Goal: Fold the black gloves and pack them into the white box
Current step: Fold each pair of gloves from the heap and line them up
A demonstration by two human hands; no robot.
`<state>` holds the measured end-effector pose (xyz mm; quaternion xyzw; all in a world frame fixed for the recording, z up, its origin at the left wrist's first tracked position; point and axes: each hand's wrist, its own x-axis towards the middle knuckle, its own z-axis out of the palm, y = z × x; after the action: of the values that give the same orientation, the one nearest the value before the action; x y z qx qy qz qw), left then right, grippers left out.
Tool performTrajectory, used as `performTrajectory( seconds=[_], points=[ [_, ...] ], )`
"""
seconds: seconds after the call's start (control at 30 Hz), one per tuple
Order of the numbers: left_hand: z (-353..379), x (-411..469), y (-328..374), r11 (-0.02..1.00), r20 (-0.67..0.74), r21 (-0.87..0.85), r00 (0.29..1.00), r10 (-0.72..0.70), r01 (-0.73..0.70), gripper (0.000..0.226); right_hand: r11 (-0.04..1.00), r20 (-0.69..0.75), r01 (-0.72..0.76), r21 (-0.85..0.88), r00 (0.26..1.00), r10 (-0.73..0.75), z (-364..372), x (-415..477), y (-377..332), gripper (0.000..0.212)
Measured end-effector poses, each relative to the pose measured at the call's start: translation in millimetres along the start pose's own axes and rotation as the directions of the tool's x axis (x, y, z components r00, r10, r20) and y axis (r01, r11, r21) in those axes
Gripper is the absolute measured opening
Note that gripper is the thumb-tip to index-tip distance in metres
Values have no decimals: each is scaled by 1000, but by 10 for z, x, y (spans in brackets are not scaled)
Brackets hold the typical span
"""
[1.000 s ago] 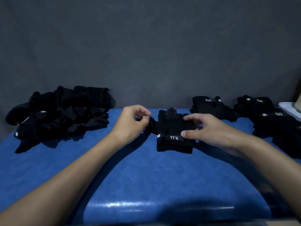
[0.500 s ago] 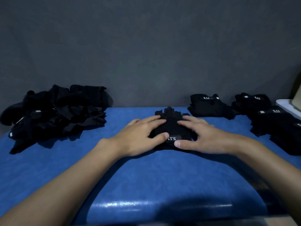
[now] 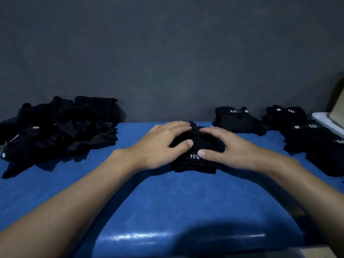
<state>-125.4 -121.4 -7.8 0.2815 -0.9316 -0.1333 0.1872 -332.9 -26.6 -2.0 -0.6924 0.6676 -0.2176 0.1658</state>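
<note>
A folded pair of black gloves (image 3: 195, 164) with a white "5.11" label lies in the middle of the blue table (image 3: 167, 202). My left hand (image 3: 163, 144) presses flat on its left half, fingers straight and thumb on top. My right hand (image 3: 227, 146) presses on its right half, thumb beside the label. Both hands hide most of the gloves. Only a corner of the white box (image 3: 327, 121) shows at the far right edge.
A loose heap of unfolded black gloves (image 3: 57, 127) sits at the back left. Folded pairs (image 3: 238, 118) lie at the back right, and a row of them (image 3: 312, 136) runs along the right side toward the box. A grey wall stands behind the table.
One second ago my left hand pinched the glove's left edge and my right held its right side. Both hands have since flattened onto the folded pair and stay pressing there.
</note>
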Motion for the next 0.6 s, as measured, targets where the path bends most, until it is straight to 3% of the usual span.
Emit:
performTrajectory(
  seconds=[0.13, 0.37, 0.5, 0.6],
  points=[
    [60, 62, -57, 1000, 145, -10, 989, -26, 28, 67, 994, 145, -42, -98, 988, 55, -23, -17, 3, 109],
    [68, 87, -115, 989, 276, 142, 958, -74, 36, 88, 978, 252, -20, -206, 965, 73, -99, -32, -83, 78],
    [71, 74, -115, 986, 280, 163, 957, -81, 36, 96, 978, 248, -10, -209, 967, 62, -93, -37, -62, 81],
    [63, 72, -120, 991, 238, 119, 968, -80, 53, 97, 991, 195, -22, -129, 980, 48, -66, -39, -36, 97]
  ],
)
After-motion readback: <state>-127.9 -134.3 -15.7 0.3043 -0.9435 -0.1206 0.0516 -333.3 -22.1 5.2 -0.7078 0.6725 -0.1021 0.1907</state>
